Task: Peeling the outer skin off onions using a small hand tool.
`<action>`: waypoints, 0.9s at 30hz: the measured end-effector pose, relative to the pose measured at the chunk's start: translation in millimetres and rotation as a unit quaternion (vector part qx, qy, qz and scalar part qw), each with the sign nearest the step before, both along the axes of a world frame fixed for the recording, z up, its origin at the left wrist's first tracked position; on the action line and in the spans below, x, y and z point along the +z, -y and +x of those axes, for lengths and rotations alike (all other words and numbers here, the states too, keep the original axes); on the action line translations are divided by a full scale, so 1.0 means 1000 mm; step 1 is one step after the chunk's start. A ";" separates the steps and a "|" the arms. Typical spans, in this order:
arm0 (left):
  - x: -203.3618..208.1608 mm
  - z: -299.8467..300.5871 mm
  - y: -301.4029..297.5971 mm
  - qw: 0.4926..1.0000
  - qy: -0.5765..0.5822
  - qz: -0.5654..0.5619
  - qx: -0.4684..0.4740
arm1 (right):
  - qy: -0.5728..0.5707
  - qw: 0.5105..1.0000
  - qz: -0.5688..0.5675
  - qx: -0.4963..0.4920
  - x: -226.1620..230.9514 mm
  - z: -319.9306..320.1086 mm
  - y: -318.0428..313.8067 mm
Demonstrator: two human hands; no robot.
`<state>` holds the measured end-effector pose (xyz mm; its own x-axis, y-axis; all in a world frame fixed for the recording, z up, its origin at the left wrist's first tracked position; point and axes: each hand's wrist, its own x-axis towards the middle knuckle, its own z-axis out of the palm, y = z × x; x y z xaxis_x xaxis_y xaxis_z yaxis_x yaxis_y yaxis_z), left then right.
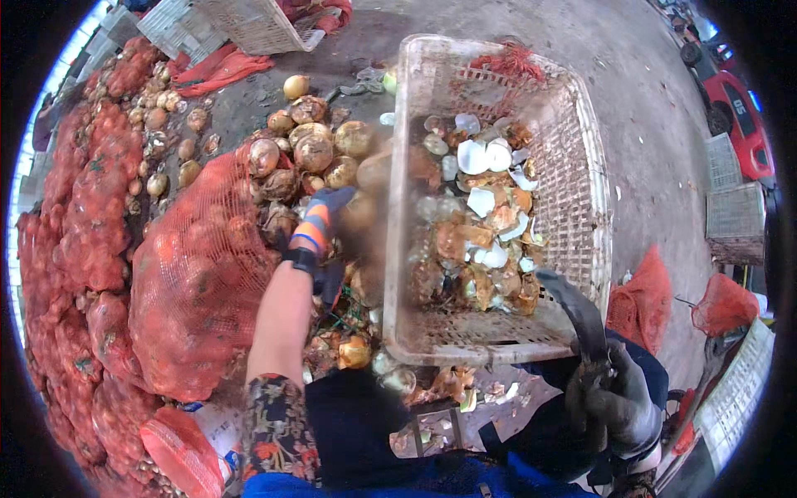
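Observation:
My left hand [324, 217], in a blue and orange glove, reaches into a pile of loose onions [314, 153] beside the crate's left wall. Its fingers are partly hidden and smeared by motion against a blurred onion [359, 212], so I cannot tell whether it grips it. At lower right, my right hand [618, 402], in a grey glove, is closed around a knife with a dark, curved blade [577, 305]. The blade's tip points over the crate's near right edge. Inside the dirty white plastic crate [599, 207] lie onion skins [461, 241] and white onion pieces [481, 201].
A full red mesh sack of onions [199, 290] leans by my left forearm, with more sacks [62, 249] stacked farther left. Other crates [249, 25] stand at the back left. Red netting [643, 295] lies right of the crate. A red vehicle [739, 120] is at far right.

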<state>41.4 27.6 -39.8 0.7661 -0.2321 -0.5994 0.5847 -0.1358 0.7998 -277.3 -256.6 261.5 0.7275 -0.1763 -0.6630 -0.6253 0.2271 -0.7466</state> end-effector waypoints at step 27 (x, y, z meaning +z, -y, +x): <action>0.030 0.019 -0.028 0.986 0.065 -0.041 -0.147 | 0.024 0.972 -0.078 0.219 0.001 0.018 0.007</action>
